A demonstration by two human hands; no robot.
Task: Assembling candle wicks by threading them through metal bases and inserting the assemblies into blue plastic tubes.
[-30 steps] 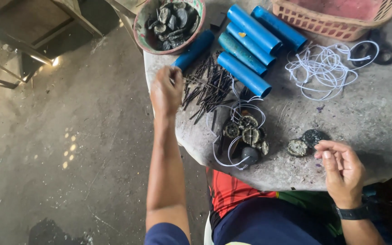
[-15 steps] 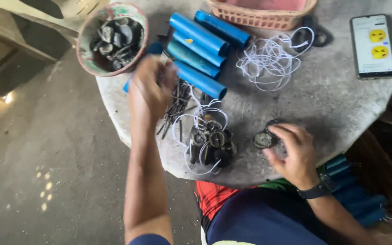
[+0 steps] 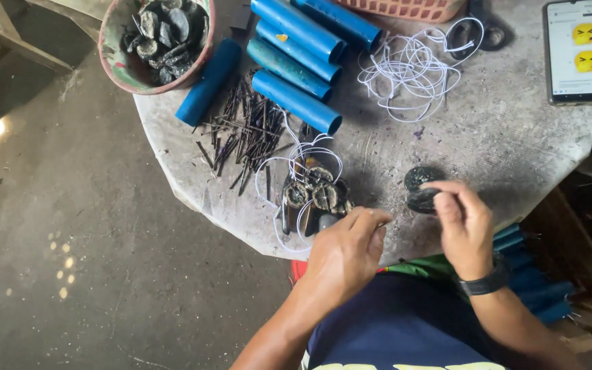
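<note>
My right hand (image 3: 464, 229) pinches a dark round disc (image 3: 421, 199) at the table's near edge, just in front of a second disc (image 3: 422, 176) lying flat. My left hand (image 3: 347, 252) rests at the near edge with thumb and fingers pinched together; I cannot see anything between them. Just beyond it lies a cluster of dark discs (image 3: 314, 194) threaded on white cord. A pile of thin dark nails (image 3: 244, 133) is scattered further out to the left.
Several blue tubes (image 3: 296, 68) lie at the far side of the round grey table (image 3: 501, 137), beside a loose coil of white cord (image 3: 405, 68). A bowl of dark discs (image 3: 155, 38) stands far left, a phone (image 3: 577, 51) far right, a pink basket (image 3: 405, 8) behind.
My left hand has drawn back from the nail pile to the near edge, beside the threaded discs. My right hand has lifted a disc off the table. The view shifted left.
</note>
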